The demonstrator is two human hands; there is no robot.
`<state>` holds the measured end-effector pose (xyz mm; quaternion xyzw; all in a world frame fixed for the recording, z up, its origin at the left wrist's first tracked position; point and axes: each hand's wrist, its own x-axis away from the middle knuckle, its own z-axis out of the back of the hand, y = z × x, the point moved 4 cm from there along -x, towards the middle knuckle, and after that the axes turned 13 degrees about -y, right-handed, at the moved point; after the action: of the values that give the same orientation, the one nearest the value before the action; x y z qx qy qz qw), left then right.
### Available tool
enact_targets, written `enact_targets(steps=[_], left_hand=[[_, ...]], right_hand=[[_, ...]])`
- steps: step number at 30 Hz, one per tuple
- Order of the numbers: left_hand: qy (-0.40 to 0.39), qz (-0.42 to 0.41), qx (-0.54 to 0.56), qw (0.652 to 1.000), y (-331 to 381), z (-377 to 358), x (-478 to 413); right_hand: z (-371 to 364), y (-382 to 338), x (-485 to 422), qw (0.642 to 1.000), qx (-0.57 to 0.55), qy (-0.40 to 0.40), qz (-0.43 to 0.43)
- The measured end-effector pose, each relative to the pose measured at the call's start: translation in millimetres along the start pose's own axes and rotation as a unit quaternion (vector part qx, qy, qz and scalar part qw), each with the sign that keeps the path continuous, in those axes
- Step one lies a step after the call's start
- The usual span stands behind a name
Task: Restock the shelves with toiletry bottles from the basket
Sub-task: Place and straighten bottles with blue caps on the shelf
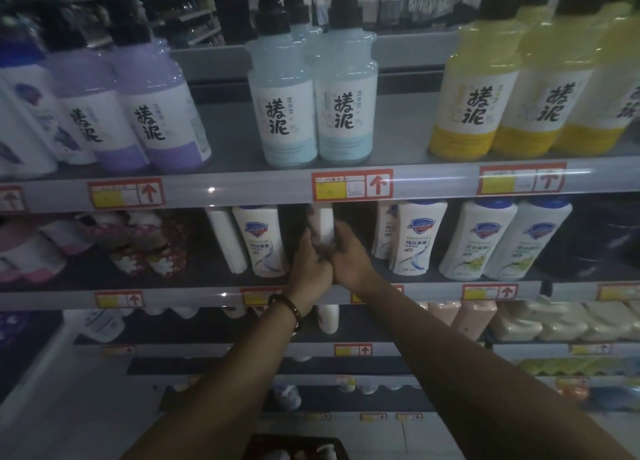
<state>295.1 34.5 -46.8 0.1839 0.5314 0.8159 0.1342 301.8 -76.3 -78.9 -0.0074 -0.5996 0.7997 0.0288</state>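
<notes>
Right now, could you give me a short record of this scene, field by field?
place: shop shelving stocked with toiletries
item: white bottle, about upright
left hand: grips the bottle's lower part
right hand: grips it from the other side
spot: gap on the second shelf, between Safeguard bottles
shelf above: purple, blue and yellow pump bottles
basket: below, partly in view

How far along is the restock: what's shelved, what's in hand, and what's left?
Done: Safeguard bottles already stand on either side of a gap on the second shelf. In hand: the left hand and right hand both hold a white bottle roughly upright in that gap, not yet released. Left: the basket at the frame's bottom edge holds at least one pump bottle.
</notes>
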Motion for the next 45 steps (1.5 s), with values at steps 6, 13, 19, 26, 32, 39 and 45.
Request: enact_targets(steps=[6, 13, 19, 26, 32, 39, 45], left_hand=[[-0.028, 0.042, 0.029, 0.998, -14, 0, -16], [-0.039, 0.049, 0.07, 0.996, -47, 13, -57], [-0.054, 0.034, 0.021, 0.998, -42, 13, -62], [-0.044, 0.033, 0.004, 0.998, -37, 12, -58], [-0.046, 0.025, 0.007, 0.999, -33, 6, -61], [-0.002, -0.029, -0.081, 0.996, -24, 8, -59], [0.023, -0.053, -0.081, 0.995, -23, 7, -60]], right_hand=[[10, 2, -2, 1.0, 0.007, 0.022, -0.005], [16, -2, -7, 0.998, 0.041, 0.044, -0.033], [16, -3, -6, 0.997, 0.06, 0.036, -0.044], [13, -6, -6, 0.992, 0.098, 0.065, -0.047], [11, -10, 5, 0.991, 0.072, 0.103, -0.036], [2, -1, 31, 0.994, 0.026, 0.103, -0.014], [-6, 13, 42, 0.996, -0.007, 0.081, -0.038]])
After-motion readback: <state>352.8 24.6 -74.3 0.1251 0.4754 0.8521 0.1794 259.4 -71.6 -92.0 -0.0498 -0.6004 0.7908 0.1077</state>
